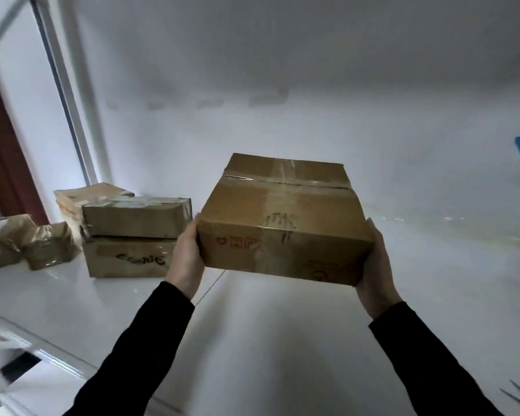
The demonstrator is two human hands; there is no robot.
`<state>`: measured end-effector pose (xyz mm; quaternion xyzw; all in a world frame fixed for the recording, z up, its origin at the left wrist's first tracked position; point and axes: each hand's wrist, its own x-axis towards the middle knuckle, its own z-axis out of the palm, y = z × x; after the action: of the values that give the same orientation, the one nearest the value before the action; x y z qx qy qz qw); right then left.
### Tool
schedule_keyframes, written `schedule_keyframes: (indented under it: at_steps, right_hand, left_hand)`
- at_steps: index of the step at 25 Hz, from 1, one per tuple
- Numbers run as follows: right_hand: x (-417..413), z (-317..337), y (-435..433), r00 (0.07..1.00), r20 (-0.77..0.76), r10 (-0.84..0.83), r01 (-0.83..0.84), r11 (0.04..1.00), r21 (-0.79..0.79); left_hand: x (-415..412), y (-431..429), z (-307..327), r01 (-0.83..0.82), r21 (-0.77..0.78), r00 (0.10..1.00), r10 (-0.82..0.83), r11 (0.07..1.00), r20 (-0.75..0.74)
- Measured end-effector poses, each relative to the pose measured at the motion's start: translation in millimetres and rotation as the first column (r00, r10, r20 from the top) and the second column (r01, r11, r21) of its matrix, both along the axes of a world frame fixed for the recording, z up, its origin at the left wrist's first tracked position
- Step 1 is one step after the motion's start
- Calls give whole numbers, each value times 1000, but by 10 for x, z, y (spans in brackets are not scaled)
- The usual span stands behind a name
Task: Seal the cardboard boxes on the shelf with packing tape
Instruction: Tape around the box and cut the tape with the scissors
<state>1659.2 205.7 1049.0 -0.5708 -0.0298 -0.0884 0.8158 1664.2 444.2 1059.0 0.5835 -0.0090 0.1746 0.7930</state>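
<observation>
Fingers (192,232) grip one box (285,217).

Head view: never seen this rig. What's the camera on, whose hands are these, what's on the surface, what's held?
There is no machine here. A person wears one wide-angle camera on the head, looking forward and down, so the arms in black sleeves are their own. The left hand and right hand grip opposite sides of a cardboard box, lifted off the white shelf. Clear tape already crosses its top. To the left sit two stacked boxes, with smaller taped parcels beyond them.
</observation>
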Motion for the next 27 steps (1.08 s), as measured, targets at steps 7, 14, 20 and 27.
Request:
schedule_keyframes:
  at_steps: [7,14,20,27]
  right_hand:
    - [761,-280,550,993,-116,34,-29,999,47]
    - [1107,-742,683,954,-300,1,8,1000,28]
    - [1244,-1037,819,947,-315,70,-41,994,98]
    - [1177,-1015,856,963,-266,-49,55,998,17]
  left_hand:
    - [659,402,-223,-32,-58,992,25,998,-126]
    - [1001,491,-864,-49,-166,957,-1,985,-291]
    - [1153,558,-1228,-131,-129,929,76,983,-362]
    - [1124,573,-1252,-190,181,881,249,965,-403]
